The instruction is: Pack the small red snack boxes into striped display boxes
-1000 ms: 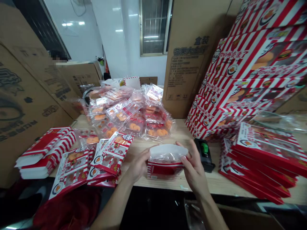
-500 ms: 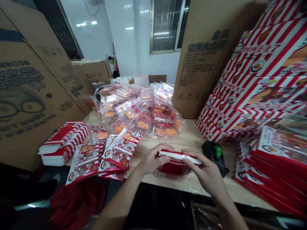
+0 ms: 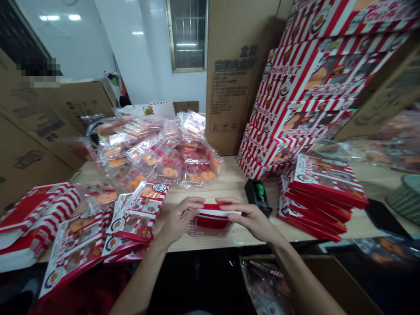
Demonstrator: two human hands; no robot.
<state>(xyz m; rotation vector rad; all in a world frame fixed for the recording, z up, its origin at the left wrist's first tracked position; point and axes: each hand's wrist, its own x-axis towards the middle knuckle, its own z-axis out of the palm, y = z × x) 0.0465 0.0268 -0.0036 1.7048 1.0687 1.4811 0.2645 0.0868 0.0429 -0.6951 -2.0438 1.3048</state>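
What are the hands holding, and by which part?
A red-and-white striped cardboard box: the left hand grips its top left end, the right hand its top right edge.

Tape dispenser (image 3: 258, 202) right of held box (image 3: 210, 223)

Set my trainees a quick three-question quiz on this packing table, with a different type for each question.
1. True or false: the left hand and the right hand both hold the red striped box.
2. What sits on the table just beyond the right hand? A) scissors B) a black gadget with a green part C) a cup
3. What is heaped behind the box?

Key: 1 true; 2 B; 3 clear packets.
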